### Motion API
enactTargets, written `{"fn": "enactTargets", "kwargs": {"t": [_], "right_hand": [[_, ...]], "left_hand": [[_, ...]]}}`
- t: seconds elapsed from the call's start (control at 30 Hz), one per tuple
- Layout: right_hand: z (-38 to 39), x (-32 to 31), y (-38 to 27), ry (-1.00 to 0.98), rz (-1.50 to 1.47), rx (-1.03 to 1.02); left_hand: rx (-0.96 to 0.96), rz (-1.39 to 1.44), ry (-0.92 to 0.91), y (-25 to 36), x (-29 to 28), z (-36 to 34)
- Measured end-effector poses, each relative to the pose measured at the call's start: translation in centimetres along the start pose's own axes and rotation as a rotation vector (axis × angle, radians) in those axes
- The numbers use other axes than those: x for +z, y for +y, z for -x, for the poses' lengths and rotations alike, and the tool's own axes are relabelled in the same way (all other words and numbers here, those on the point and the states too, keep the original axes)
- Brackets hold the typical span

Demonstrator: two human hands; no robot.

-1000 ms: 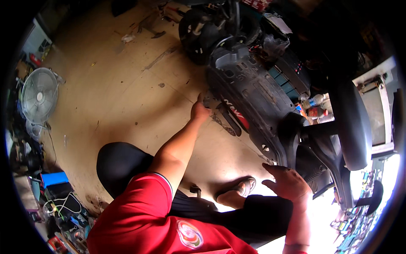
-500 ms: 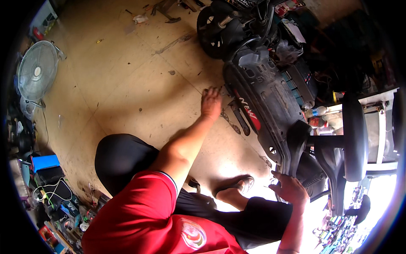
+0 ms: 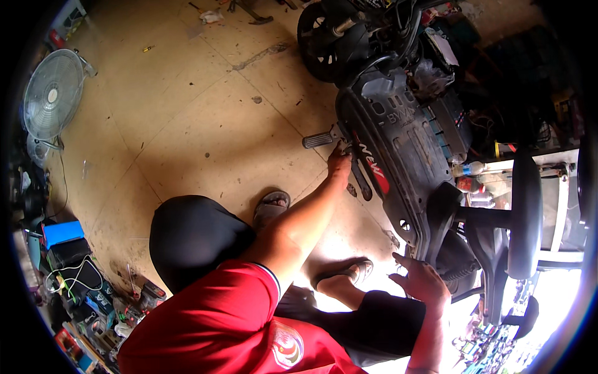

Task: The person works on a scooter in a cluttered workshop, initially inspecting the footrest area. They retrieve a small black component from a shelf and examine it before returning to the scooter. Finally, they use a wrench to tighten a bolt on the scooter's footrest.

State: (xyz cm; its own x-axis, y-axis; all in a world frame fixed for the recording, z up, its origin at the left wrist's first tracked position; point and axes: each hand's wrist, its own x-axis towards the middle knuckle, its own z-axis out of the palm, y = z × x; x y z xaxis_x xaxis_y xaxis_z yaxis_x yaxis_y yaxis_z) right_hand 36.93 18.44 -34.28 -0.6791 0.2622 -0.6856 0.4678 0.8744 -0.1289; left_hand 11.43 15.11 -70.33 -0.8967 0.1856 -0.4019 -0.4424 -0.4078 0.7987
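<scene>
Beside the dark floorboard of an electric bike (image 3: 405, 134), my left hand (image 3: 340, 167) is closed around the pedal crank (image 3: 360, 181), where the pedal joins it. The ribbed pedal (image 3: 318, 140) sticks out to the left, just beyond my fingers. Part of the crank is covered by that hand. My right hand (image 3: 425, 282) is at the bike's rear lower side, with thumb and forefinger spread apart. Nothing shows in its grasp, and I cannot tell whether its fingertips touch the bike.
A round fan (image 3: 53, 95) stands on the tiled floor at far left. Tools and a blue box (image 3: 63, 234) crowd the lower left. A hammer (image 3: 254, 14) and a small yellow-handled tool (image 3: 148, 48) lie farther off. Bottles (image 3: 468, 169) stand beyond the bike.
My left hand has moved right, from over the floor beside the pedal onto the crank, and closed. The pedal now shows. My right hand has hardly moved.
</scene>
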Motion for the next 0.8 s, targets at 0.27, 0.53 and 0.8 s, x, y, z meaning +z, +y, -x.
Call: {"fn": "enactTargets", "kwargs": {"t": [0.27,0.53,0.8], "right_hand": [[-0.7,0.4,0.6,-0.007,0.007,-0.038],[-1.0,0.9,1.2,0.007,0.009,-0.038],[-1.1,1.0,1.5,0.010,0.010,-0.069]], "left_hand": [[0.095,-0.289,0.072,1.4,1.3,1.8],[0.199,-0.456,0.095,2.2,0.7,2.9],[0.403,-0.610,0.124,-1.1,-0.3,1.7]]}}
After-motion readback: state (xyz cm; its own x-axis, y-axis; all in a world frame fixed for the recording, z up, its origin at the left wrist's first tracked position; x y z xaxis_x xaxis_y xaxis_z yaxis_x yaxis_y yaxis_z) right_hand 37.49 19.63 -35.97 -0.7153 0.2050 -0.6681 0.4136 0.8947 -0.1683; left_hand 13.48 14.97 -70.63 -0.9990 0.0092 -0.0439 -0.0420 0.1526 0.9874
